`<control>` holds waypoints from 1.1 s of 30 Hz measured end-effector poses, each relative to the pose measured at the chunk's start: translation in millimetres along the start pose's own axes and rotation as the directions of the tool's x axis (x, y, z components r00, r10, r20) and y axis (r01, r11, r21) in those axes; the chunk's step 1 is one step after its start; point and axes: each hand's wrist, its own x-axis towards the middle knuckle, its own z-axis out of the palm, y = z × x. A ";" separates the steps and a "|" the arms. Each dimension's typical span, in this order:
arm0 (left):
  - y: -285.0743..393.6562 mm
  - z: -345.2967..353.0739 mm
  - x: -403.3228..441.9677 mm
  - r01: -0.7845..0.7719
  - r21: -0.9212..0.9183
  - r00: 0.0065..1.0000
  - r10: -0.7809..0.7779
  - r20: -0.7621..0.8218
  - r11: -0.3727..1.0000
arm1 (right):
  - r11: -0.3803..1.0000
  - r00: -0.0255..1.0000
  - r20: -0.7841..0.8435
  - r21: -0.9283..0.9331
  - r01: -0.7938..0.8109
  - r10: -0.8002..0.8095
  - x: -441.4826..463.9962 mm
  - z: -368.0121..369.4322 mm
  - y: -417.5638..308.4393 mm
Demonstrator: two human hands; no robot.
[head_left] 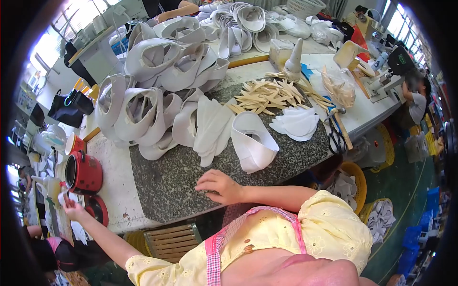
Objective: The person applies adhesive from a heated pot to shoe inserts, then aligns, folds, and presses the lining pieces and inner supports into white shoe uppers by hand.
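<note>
My left hand (74,209) reaches out to the far left, beside a red pot (88,172). Its fingers are closed on a small white object (62,198) whose kind I cannot make out. Over the near edge of a speckled stone slab (176,190) is my right hand (220,186), fingers loosely bent and apart, holding nothing. Just beyond it stands a single white looped piece (255,143), like a shoe upper. Left of that piece lie overlapping flat white pieces (210,126), and to its right a fanned stack of white pieces (296,123).
Many white looped pieces (152,59) are heaped at the back left. Beige strips (272,95) lie behind the slab near a white cone-shaped bottle (294,57). Black-handled scissors (337,140) and a hammer (341,125) sit at the right edge. Yellow baskets (355,178) stand below.
</note>
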 end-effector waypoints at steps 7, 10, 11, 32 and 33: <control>-1.1 241.4 -214.8 0.255 -0.010 0.884 -0.228 0.408 0.967 | 0.910 0.980 -0.099 0.398 -0.119 0.172 53.9 -52.9 -21.6; -16.7 321.3 -352.4 0.387 0.015 0.746 -0.322 0.583 0.922 | 0.642 0.945 -0.059 0.747 -0.173 0.323 78.9 -80.3 -10.1; -26.3 341.8 -394.3 0.375 0.015 0.741 -0.310 0.595 0.927 | 0.610 0.940 -0.188 0.792 -0.025 0.283 86.2 -86.8 6.3; -93.1 287.2 -559.7 -0.114 0.833 0.303 -0.780 0.548 0.541 | 0.996 0.894 -0.440 0.056 -0.066 0.084 -63.9 -183.3 39.5; -93.5 293.9 -565.6 0.114 0.834 0.243 -0.829 0.503 0.540 | 0.995 0.886 -0.453 0.048 -0.085 0.098 -66.5 -179.9 39.5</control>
